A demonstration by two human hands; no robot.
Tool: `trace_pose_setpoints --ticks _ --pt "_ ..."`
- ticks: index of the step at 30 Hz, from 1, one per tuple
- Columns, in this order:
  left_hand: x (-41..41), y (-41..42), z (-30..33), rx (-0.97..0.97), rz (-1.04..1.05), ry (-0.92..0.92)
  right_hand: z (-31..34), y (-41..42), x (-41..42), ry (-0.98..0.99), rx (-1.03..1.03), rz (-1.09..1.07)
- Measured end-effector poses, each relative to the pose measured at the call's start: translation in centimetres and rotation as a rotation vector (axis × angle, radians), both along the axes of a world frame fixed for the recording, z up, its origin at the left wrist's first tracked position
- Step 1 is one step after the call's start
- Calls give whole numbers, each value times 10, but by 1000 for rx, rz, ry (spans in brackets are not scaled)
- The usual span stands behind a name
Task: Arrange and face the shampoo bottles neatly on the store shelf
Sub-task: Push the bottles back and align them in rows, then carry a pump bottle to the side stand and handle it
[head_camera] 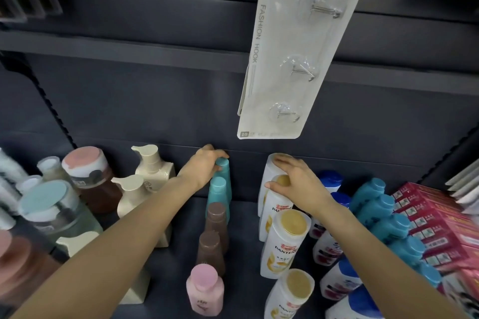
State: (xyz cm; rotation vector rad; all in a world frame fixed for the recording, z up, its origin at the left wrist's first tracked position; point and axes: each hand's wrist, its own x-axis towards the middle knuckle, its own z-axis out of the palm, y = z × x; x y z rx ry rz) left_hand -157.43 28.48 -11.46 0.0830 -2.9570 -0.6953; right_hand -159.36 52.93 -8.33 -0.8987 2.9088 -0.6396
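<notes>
On the dark shelf (241, 217) a middle row runs front to back: a pink bottle (205, 290), two brown bottles (211, 251), then two teal bottles (219, 194). My left hand (204, 166) grips the cap of the rearmost teal bottle (223, 167) at the back of the shelf. To the right stands a row of white Pantene bottles with gold caps (285, 241). My right hand (295, 181) lies over the tops of the two rear Pantene bottles (272, 171), thumb against the second one's cap.
Cream pump bottles (153, 168) and large jars with pink and blue lids (85, 176) stand at the left. White bottles with blue caps (334, 277), teal bottles (381, 204) and red boxes (435, 225) fill the right. A fashion hook card (290, 59) hangs above.
</notes>
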Motion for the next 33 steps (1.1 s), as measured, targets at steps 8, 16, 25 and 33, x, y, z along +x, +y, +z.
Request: trace_pose_setpoints --ticks 8,16,25,33 --pt "11 8 6 -148 19 78 1 -1 0 2 7 6" --pt "15 17 14 -190 50 42 4 -2 2 0 -11 12" --pt "73 25 34 -14 38 122 23 -29 30 86 -126 86" --pt "181 -8 60 117 89 290 34 -85 108 46 -267 161"
